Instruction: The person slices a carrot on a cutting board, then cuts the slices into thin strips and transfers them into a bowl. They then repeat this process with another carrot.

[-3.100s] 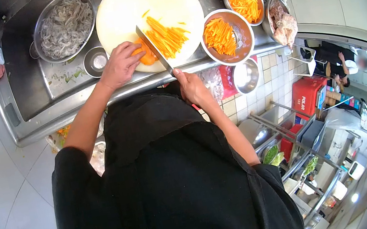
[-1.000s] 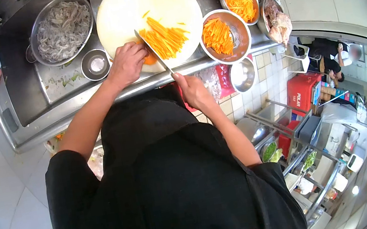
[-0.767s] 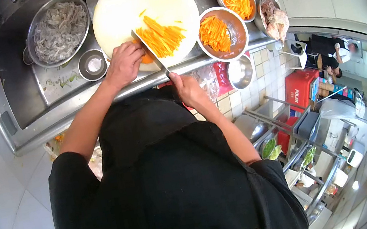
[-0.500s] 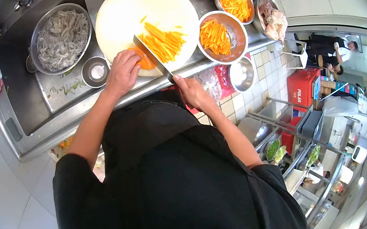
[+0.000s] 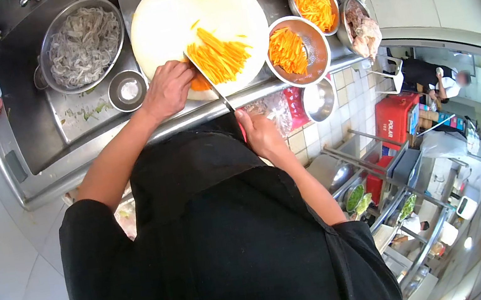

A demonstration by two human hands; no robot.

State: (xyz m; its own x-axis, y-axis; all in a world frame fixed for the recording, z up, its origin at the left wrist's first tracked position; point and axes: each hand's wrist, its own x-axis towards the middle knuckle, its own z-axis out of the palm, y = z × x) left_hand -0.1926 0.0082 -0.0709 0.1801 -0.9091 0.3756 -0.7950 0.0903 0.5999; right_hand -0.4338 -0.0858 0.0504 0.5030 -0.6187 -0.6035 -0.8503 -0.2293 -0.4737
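Observation:
On a round pale cutting board [image 5: 161, 20] lies a heap of thin carrot strips [image 5: 222, 56]. My right hand [image 5: 262, 133] is closed round the handle of a knife [image 5: 211, 82], whose blade stands on the board between the strips and an uncut piece of carrot [image 5: 199, 84]. My left hand [image 5: 170, 88] presses on that carrot with curled fingers, close beside the blade, and hides much of it. Right of the board, a metal colander [image 5: 316, 51] holds more cut carrot strips [image 5: 288, 52].
Left is a sink [image 5: 28, 134] with a bowl of greyish strips [image 5: 85, 47] and a small metal bowl [image 5: 127, 91]. Further right stand another bowl of carrot strips [image 5: 314, 3] and a bowl of raw meat [image 5: 364, 34]. A person [image 5: 449, 83] stands in the background.
The knife blade has shifted slightly relative to the carrot, and my left hand now covers more of the carrot piece. The whole view has moved a little, shifting the board rightward.

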